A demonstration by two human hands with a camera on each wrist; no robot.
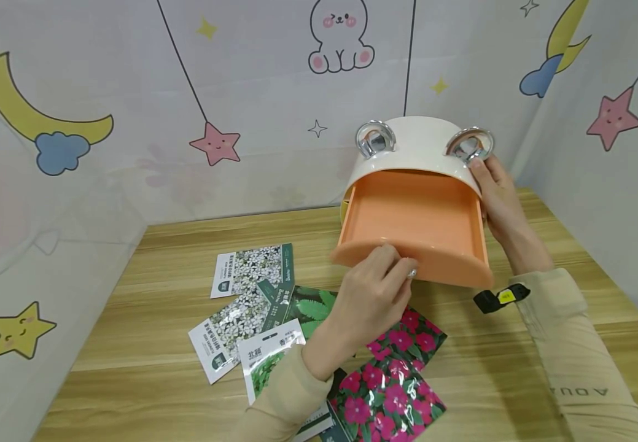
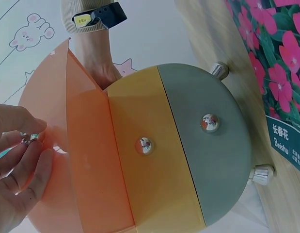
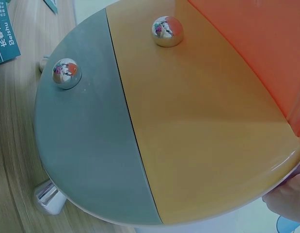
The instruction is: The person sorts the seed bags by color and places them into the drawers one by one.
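Note:
A rounded white drawer box (image 1: 424, 138) with two silver ring ears stands at the back right of the table. Its top orange drawer (image 1: 415, 209) is pulled well out, and no contents show inside. My left hand (image 1: 374, 291) pinches that drawer's silver knob (image 2: 27, 138) at the front. Below it, the yellow drawer (image 2: 145, 194) and grey-green drawer (image 2: 208, 155) are closed, each with a round silver knob. My right hand (image 1: 501, 199) grips the box's right side, with the thumb close under the right ring ear (image 1: 470, 144).
Several seed packets lie in front of the box: white-flower packets (image 1: 255, 270), a white-and-green packet (image 1: 269, 356), a green-leaf packet (image 1: 310, 304) and pink-flower packets (image 1: 390, 399). A patterned white curtain (image 1: 274, 104) hangs behind the wooden table (image 1: 153, 288).

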